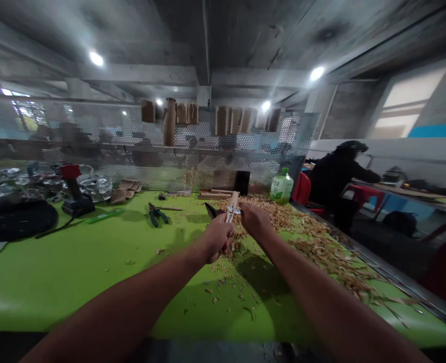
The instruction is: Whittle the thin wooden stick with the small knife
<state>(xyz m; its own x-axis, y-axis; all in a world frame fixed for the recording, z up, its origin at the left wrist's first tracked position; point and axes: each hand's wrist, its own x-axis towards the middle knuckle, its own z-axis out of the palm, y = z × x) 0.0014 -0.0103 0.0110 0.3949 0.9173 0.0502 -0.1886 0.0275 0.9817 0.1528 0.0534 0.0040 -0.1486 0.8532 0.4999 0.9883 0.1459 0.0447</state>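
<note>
Our left hand (218, 241) is closed around the lower end of a pale wooden stick (232, 207), held upright above the green bench (94, 262). Our right hand (253, 219) grips a small steel blade (239, 212) against it. We judge short, shallow strokes away from the fingers work best.

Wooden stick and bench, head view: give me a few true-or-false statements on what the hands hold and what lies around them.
1. Both hands grip the wooden stick. True: left hand low, right hand higher.
2. Wood shavings lie on the green table. True.
3. The bottle is lying on its side. False: it stands upright.
4. The pliers are in the left hand. False: they lie on the table, apart from it.
5. The red drill sits on the table's left. True.
</note>
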